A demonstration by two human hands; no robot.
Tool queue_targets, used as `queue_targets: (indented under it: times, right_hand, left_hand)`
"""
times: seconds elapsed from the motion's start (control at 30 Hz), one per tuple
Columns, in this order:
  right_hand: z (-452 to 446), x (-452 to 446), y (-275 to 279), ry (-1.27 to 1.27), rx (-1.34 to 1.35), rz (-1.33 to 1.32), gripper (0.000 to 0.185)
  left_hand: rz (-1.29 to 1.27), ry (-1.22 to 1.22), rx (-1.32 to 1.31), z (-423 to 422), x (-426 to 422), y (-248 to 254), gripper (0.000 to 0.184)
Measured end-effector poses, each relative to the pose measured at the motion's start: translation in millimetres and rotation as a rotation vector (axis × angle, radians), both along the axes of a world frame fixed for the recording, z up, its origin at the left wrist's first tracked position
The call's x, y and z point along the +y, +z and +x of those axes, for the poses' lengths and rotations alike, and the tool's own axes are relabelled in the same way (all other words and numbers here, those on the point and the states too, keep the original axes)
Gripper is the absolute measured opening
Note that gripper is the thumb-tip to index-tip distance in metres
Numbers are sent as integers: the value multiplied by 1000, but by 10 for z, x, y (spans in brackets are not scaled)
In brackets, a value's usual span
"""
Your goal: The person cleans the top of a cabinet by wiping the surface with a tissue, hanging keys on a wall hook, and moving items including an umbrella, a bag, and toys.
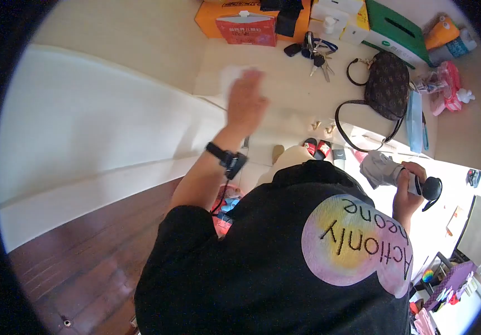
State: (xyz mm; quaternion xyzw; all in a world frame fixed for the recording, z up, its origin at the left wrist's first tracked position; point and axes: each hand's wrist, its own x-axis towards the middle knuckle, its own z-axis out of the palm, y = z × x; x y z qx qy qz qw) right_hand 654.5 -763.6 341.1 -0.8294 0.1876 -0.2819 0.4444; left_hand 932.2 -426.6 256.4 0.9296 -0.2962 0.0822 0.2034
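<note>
Gap between left hand (246, 96) and keys (319, 60), boxes (224, 12) behind

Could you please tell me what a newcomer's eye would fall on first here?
Probably the black shirt with its large pastel print, filling the lower middle. Next, the dark patterned bag on the shelf at upper right, and below it in view the right hand holding a white item.

Shelf (291, 84): orange box (210, 25), green box (391, 42) are lining far edge; keys (318, 60) are lying before them; handbag (388, 84) is resting toward right edge. Left hand (247, 97) is showing, blurred, over near-left corner; right hand (405, 192) is clutching grey-white bundle (381, 169).
</note>
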Motion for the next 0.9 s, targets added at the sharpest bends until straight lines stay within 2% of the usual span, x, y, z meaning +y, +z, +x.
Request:
queue_targets:
  times: [0.1,0.13,0.17,0.23,0.27,0.33,0.4,0.47,0.5,0.53,0.6,0.63,0.7,0.77,0.83,0.9]
  right_hand:
    - [-2,17,-7,0,1,33,13]
    - [8,16,-8,-4,8,38,14]
    - [22,17,-15,-4,4,41,14]
    - [36,16,-20,45,-31,-6,13]
    - [34,8,-21,42,-31,-5,13]
    - [25,10,-45,37,-21,0,13]
    - [-7,28,-30,17,-4,10,13]
    - [-32,19,-53,22,-8,7,13]
    - [-70,6,-79,9,-4,5,13]
    - [-107,0,-109,-18,21,24,13]
    - [-116,4,-121,-60,47,38,14]
    - [-117,6,-99,-69,46,1,14]
    - [-139,16,-56,-67,49,-47,14]
    - [-132,12,-59,-68,21,-36,13]
    - [-114,32,-16,-46,49,-61,13]
    - [-86,62,16,-36,94,-24,13]
  left_hand:
    - [-34,-286,98,-388,-706,139,62]
    - [-144,-349,10,-514,-902,105,52]
    - [-140,-349,6,-528,-1049,51,52]
    - [-203,-610,101,-502,-1240,-5,40]
    - [-202,-612,101,-464,-1238,-39,40]
    - [-369,-456,213,-313,-1130,70,31]
    - [-329,-263,-131,-75,-796,255,25]
    - [-197,-76,-215,192,-287,303,31]
    - [-115,14,-264,293,-66,225,34]
    - [-118,2,-261,333,76,56,34]
    - [-40,258,-175,338,249,-276,43]
    - [-46,248,-167,253,135,-265,43]
    - [50,24,-140,-112,-256,-250,50]
    - [3,-191,-11,-396,-730,-9,55]
    - [-141,-334,-39,-533,-1102,-11,53]
    - [-151,-397,-56,-439,-1295,29,53]
